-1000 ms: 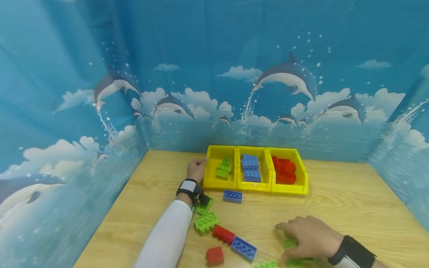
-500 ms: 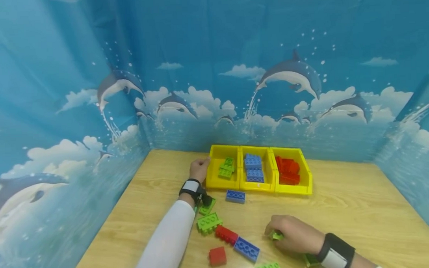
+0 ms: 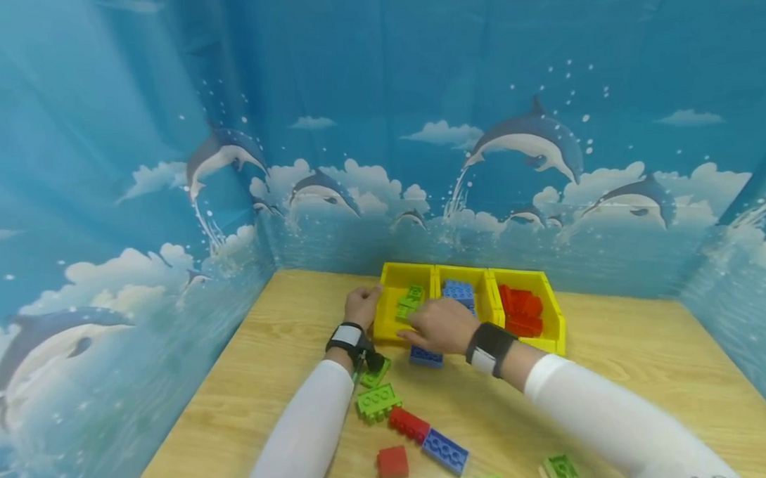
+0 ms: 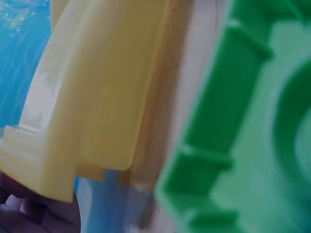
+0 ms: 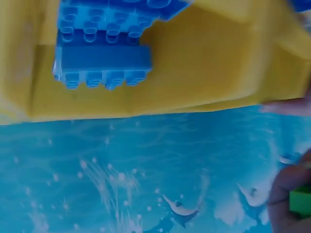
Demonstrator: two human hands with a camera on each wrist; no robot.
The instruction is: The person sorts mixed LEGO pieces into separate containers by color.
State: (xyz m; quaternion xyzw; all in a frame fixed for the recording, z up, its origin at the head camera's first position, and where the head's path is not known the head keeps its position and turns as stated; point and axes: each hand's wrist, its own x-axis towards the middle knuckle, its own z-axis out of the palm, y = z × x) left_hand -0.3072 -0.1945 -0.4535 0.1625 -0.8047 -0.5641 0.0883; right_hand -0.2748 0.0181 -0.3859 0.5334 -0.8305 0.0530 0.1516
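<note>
**A:** Green is what has moved: a second ago your right hand (image 3: 442,326) lay low on the wooden desk (image 3: 621,357) over loose green plastic bricks. Now it has crossed to the leftmost yellow plastic bin (image 3: 389,325), knuckles over its front edge.

**B:** Does it carry anything?

**A:** The right wrist view shows a small green plastic brick (image 5: 300,203) pinched in your curled fingers (image 5: 286,182), beside the yellow bin wall. So one green piece has gone from the desk to the bin that already holds green bricks (image 3: 410,300); I judge it about to join them, not yet let go.

**B:** And the other hand?

**A:** Your left hand (image 3: 363,304) has stayed put, fingers curled round that bin's left rim, steadying it.

**B:** What is still loose?

**A:** A green studded brick (image 3: 377,401), a red long brick (image 3: 408,424), a blue long brick (image 3: 446,450), a red square block (image 3: 392,462) and a blue brick (image 3: 425,357) under your right wrist.

**B:** Any writing?

**A:** None readable; the blue backdrop (image 3: 519,143) shows only dolphins and clouds.
</note>
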